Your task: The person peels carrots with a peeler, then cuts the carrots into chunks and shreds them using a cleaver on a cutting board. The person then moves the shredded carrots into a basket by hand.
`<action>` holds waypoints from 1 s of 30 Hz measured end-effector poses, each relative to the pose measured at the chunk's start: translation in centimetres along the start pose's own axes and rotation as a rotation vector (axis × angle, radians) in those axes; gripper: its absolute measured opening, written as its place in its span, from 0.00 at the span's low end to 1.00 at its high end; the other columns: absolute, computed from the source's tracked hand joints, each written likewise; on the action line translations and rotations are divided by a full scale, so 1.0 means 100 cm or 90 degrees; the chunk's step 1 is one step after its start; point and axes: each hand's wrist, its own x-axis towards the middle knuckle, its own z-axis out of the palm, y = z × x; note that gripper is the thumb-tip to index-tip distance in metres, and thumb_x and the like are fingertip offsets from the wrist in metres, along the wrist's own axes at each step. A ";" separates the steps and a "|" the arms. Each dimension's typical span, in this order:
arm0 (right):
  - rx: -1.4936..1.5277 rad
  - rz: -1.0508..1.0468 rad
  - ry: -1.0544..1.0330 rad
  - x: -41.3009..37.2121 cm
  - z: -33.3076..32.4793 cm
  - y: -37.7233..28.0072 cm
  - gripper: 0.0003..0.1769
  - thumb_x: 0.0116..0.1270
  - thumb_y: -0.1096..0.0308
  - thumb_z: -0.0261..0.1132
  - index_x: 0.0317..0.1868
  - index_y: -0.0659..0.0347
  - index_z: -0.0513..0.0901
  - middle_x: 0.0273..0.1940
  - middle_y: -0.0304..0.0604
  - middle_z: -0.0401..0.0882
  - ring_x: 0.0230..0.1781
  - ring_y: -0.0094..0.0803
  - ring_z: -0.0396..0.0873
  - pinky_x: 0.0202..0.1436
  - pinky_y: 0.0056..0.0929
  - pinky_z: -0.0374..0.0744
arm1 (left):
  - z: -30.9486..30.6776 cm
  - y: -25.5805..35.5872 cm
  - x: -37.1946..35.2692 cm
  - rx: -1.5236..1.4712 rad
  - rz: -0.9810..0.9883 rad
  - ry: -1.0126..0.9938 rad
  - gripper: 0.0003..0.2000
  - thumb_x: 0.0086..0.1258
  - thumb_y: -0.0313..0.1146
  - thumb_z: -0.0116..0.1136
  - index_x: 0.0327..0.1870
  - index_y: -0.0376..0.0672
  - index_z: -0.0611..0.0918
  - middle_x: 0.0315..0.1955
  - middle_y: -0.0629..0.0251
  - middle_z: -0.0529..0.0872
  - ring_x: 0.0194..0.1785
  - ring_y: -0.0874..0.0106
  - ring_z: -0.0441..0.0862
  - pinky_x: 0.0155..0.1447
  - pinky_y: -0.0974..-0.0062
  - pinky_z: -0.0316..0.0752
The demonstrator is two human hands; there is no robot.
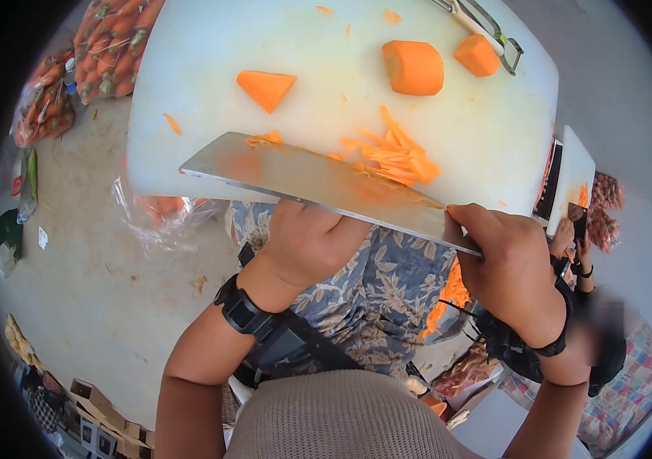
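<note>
A wide cleaver (pixel 303 177) lies tilted over the near edge of the white cutting board (pixel 326 84). My right hand (pixel 506 264) is wrapped round its handle end. Beside the blade's lower edge is my left hand (pixel 314 237), its fingers curled and partly hidden behind the blade. Thin carrot strips (pixel 399 153) lie in a pile just beyond the blade, and some shreds stick to it. Farther back on the board are a carrot wedge (pixel 266 89), a thick carrot chunk (pixel 414 69) and a smaller chunk (pixel 477 56) touching a peeler (pixel 479 29).
Bags of carrots (pixel 115 46) stand on the floor at the upper left. A plastic bag (pixel 161 222) hangs near the board's left corner. Carrot strips (pixel 450 298) are heaped below the board. At the right, another person's hands (pixel 575 241) work at a second board (pixel 575 168).
</note>
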 end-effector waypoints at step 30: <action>0.192 0.190 0.230 -0.049 0.014 -0.004 0.09 0.64 0.64 0.67 0.36 0.63 0.85 0.19 0.52 0.78 0.21 0.49 0.80 0.28 0.43 0.76 | -0.040 -0.008 0.014 0.108 -0.126 0.074 0.04 0.61 0.28 0.66 0.36 0.42 0.86 0.38 0.64 0.83 0.47 0.61 0.78 0.51 0.64 0.74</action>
